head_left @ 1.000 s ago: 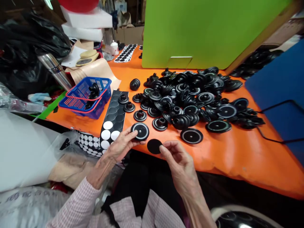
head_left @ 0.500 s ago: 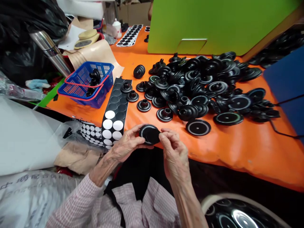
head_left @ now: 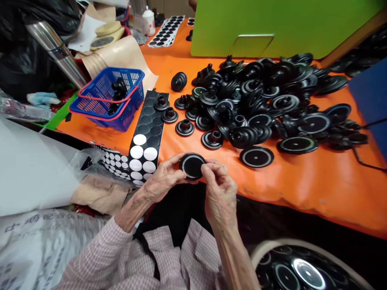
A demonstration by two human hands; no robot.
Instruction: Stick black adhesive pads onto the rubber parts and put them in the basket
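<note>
My left hand point(head_left: 165, 177) grips a round black disc point(head_left: 192, 166) with a pale ring by its left side, just off the front edge of the orange table point(head_left: 290, 189). On the disc's right rim, the pinched fingers of my right hand point(head_left: 220, 181) press at a dark round sticker lying over its face. Left of my hands hangs a black sticker sheet point(head_left: 148, 131), with white circles bared in its lower part. A few black knobbed parts point(head_left: 169, 115) stand on and beside the sheet.
A large heap of black discs point(head_left: 250, 104) covers the middle and right of the table. A blue basket point(head_left: 134, 102) holds black parts. A green board point(head_left: 229, 30) stands behind; a tub point(head_left: 256, 251) of discs is low right.
The dark sticker, which hung off the disc's right side, now lies centred within the pale ring. My right fingers have closed in on the rim. The camera view has shifted slightly.
</note>
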